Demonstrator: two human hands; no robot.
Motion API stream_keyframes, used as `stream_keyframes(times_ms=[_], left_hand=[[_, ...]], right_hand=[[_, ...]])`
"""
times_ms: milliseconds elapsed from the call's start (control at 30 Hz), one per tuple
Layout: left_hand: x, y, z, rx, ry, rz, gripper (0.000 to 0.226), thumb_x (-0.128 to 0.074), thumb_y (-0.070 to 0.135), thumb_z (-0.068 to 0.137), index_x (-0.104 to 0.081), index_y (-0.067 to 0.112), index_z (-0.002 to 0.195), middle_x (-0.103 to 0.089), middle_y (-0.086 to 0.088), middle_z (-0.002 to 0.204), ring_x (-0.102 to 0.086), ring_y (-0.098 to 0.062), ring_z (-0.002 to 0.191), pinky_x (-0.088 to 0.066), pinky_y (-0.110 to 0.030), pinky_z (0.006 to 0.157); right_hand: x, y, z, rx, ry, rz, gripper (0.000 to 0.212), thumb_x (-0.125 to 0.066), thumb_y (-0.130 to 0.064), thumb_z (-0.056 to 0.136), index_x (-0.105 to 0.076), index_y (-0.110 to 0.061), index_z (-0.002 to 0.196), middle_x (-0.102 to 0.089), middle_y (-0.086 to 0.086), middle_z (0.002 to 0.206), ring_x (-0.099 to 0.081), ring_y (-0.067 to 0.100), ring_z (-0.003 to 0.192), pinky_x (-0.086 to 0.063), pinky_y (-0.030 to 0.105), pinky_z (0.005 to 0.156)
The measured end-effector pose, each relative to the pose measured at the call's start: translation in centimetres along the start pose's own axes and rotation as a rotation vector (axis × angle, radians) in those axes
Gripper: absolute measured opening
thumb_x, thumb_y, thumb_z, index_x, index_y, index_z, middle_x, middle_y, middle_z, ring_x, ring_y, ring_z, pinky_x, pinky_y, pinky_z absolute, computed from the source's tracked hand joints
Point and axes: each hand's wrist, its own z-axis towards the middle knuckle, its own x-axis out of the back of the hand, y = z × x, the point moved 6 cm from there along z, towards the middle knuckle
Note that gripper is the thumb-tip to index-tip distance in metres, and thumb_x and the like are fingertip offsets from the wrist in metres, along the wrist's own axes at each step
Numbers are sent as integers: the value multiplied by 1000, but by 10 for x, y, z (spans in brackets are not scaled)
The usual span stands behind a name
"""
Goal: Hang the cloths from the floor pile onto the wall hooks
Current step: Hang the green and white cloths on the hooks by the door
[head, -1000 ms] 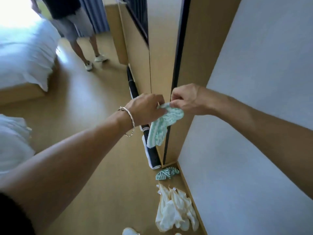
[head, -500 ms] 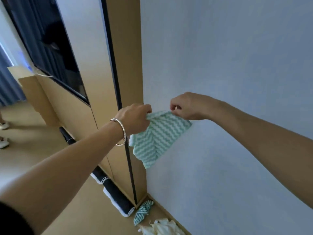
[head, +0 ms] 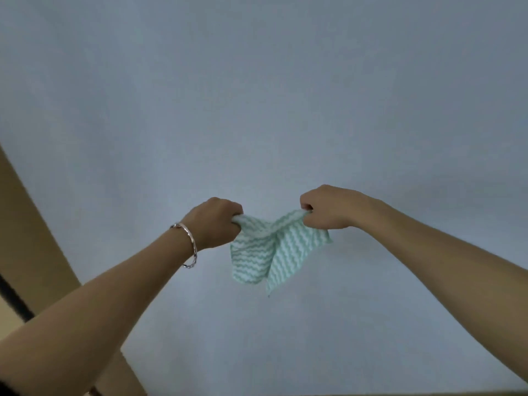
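Left hand (head: 215, 222) and right hand (head: 328, 208), each clenched on the striped cloth (head: 271, 250) (sagging between them).

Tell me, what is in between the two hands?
In the head view, a green-and-white wavy-striped cloth spans the gap. The left hand grips one end, the right hand the other, and it sags between them in front of the pale wall.

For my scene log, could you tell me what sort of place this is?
Likely an indoor room, type unclear: a plain pale wall fills the view, with a wooden panel at left.
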Motion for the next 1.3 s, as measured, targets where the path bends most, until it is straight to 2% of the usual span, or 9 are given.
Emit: stream_keyframes(times_ms=[133,267,400,600,733,833,1000,1167,1300], left_hand=[[-11,113,33,-161,-2,-127,18,-50,16,83,-66,19,90,-59,6,73,-53,-15,72,-43,-27,61],[-36,216,68,-207,-23,-164,18,-46,14,87,-62,11,81,-61,2,71,-54,-16,70,-39,-23,54],[-71,342,89,-342,-66,-198,21,-46,6,86,-66,9,82,-69,-8,77,-64,-23,75,-52,-34,69],[-121,515,108,-468,-16,-209,25,-44,3,81,-67,10,89,-66,-6,72,-63,-25,71,-53,-36,67],[-150,625,101,-570,-217,-414,26,-42,1,83,-61,16,93,-70,-7,75,-67,-18,63,-55,-25,54],[-181,690,91,-572,-459,-565,18,-46,7,87,-61,16,85,-71,-6,84,-69,-16,77,-57,-25,60],[-234,770,93,-453,-781,-889,21,-47,11,93,-62,3,79,-68,-11,89,-69,-16,81,-55,-31,77],[-271,856,109,-669,-714,-831,51,-58,44,88,-66,-6,87,-71,-14,83,-71,-17,72,-59,-31,72],[-280,925,121,-920,-602,-765,25,-50,29,95,-63,8,90,-69,-5,83,-64,-7,52,-47,-14,48]], right_hand=[[-3,78,-64,-129,50,56,5,-39,-15,93,-43,-19,93,-41,0,83,-43,15,68,-28,29,53],[-14,188,-158,-333,56,97,13,-35,-10,94,-42,-21,95,-43,0,88,-47,21,76,-33,30,58],[-35,303,-264,-559,36,85,13,-37,-10,94,-46,-19,95,-49,2,101,-47,21,89,-38,30,71],[-63,424,-407,-784,39,76,17,-38,-10,94,-53,-14,101,-50,5,98,-49,23,86,-37,28,63],[-79,487,-488,-924,69,100,20,-40,-9,90,-58,-12,99,-57,9,103,-55,28,92,-44,31,69],[-97,516,-524,-978,73,127,12,-42,-9,89,-52,-13,87,-58,12,102,-56,29,90,-47,34,76],[-136,550,-580,-1094,11,199,28,-41,-4,93,-42,-18,68,-48,-1,75,-46,13,68,-32,20,53],[-163,599,-645,-1253,87,336,24,-38,-5,93,-46,-16,73,-54,1,81,-48,15,74,-33,24,56],[-156,629,-670,-1312,153,434,20,-38,-26,101,-54,-17,92,-51,-8,84,-45,6,73,-31,19,57]])
